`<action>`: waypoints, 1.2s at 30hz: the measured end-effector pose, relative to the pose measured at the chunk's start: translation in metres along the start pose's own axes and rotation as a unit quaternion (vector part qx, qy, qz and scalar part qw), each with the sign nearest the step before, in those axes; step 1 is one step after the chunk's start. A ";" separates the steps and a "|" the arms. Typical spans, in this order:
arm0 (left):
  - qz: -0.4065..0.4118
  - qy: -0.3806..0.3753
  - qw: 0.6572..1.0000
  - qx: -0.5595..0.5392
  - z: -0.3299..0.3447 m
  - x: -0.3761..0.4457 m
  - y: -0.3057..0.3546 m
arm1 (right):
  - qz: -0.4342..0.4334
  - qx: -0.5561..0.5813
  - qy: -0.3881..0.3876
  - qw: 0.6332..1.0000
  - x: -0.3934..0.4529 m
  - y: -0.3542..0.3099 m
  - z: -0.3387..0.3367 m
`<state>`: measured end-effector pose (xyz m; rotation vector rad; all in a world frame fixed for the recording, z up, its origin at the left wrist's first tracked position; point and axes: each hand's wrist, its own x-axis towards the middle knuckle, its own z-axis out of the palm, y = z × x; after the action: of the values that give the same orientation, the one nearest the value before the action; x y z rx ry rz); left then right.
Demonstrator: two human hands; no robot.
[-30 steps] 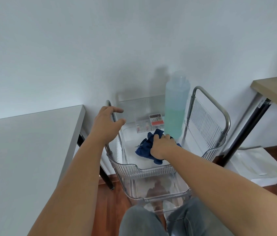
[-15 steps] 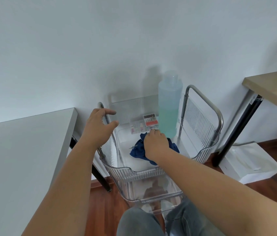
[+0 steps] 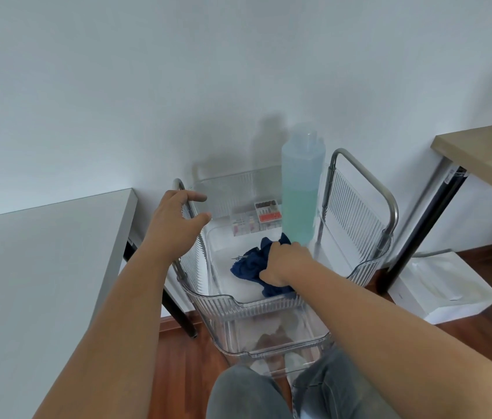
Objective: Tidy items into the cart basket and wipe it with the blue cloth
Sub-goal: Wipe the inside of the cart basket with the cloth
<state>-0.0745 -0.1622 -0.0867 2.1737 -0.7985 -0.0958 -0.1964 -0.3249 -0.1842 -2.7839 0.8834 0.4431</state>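
Note:
A clear ribbed cart basket stands in front of me against the wall. My right hand grips a crumpled blue cloth and presses it on the basket floor. A tall bottle of teal liquid stands at the basket's far right, just beyond that hand. At the far end lie a small red-labelled box and a clear box. My left hand holds the cart's left metal handle between thumb and fingers.
The cart's right metal handle rises beside the bottle. A lower clear basket sits under the top one. A grey table stands at left, a wooden table with a black leg at right, and a white box on the floor.
My right hand has slid the blue cloth a little toward the bottle. My left hand stays on the left handle.

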 end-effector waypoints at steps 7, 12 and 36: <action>0.002 0.000 1.000 0.007 0.001 0.000 0.001 | 0.142 -0.057 -0.029 0.988 -0.008 0.041 -0.006; 0.000 0.000 1.000 0.001 0.000 0.000 0.002 | 0.215 0.046 -0.021 0.975 0.005 0.047 -0.009; -0.004 0.000 1.000 0.009 -0.001 -0.003 0.004 | -0.127 -0.093 -0.030 0.987 -0.018 0.008 -0.012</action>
<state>-0.0787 -0.1623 -0.0838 2.1935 -0.7946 -0.0940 -0.2124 -0.3252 -0.1677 -2.9793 0.4876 0.5887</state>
